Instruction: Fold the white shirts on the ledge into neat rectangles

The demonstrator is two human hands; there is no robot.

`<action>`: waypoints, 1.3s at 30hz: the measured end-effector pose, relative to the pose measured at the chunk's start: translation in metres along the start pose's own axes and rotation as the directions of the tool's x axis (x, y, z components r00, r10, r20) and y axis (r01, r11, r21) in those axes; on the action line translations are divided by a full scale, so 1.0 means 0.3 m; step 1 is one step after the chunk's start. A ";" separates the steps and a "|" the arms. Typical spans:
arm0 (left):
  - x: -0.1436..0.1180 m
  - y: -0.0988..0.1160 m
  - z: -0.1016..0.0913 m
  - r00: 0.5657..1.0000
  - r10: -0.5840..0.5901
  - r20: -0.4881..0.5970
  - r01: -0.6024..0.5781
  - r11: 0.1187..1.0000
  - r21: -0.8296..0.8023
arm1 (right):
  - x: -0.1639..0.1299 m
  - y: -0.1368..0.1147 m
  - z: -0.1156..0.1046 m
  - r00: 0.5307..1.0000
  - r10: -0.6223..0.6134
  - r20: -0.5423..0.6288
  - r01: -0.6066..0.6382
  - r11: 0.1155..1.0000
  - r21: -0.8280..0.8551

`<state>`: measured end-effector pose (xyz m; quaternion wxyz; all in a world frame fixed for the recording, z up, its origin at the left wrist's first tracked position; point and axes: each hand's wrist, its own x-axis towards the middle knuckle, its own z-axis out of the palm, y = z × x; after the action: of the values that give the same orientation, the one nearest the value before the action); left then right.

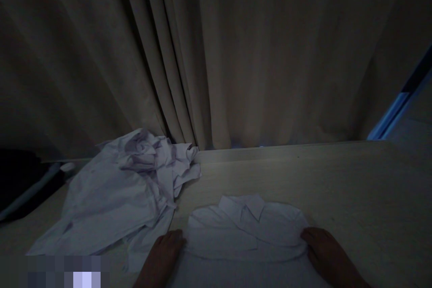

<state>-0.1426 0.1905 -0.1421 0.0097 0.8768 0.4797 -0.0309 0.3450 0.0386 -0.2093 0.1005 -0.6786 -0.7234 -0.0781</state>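
Dim room; beige curtain (236, 54) hangs full width behind a pale table (354, 189). Crumpled pile of white shirts (114, 193) lies at table's left, near a dark object (20, 180) at the far left edge. Folded white shirt (246, 229), collar up, lies front centre. Left hand (164, 254) rests flat, fingers extended, against shirt's left edge; right hand (326, 254) likewise open on its right edge.

Dim room. No writing, label, brand, number or sign legible anywhere. The folded shirt (248, 229) shows no readable tag or print; the crumpled shirts (124, 189) likewise. Nothing readable on the tabletop (354, 189).
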 end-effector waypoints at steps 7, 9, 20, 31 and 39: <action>0.090 -0.054 -0.091 0.988 -0.146 -0.039 0.123 0.927 -0.354 | 0.143 0.040 -0.127 0.984 0.162 0.072 -0.171 0.973 0.155; 0.128 -0.070 -0.087 0.977 -0.209 -0.046 0.177 0.909 -0.378 | 0.183 0.060 -0.135 0.973 0.211 0.096 -0.226 0.956 0.186; 0.313 0.111 -0.024 0.982 -0.082 -0.173 0.060 0.990 -0.126 | 0.424 -0.078 -0.067 0.988 0.151 -0.001 -0.150 0.983 0.109; 0.394 0.198 0.116 0.978 -0.018 -0.210 0.003 0.997 -0.071 | 0.487 -0.321 0.145 0.991 -0.029 -0.134 0.051 0.984 0.168; 0.313 0.276 0.157 0.927 -0.102 -0.362 0.112 0.994 0.005 | 0.465 -0.370 0.168 0.977 -0.009 -0.213 0.037 0.991 0.130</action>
<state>-0.0245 0.2225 -0.1962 -0.0917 0.8402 0.5199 0.1241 0.2241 0.1785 -0.2204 0.2211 -0.6498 -0.7199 -0.1028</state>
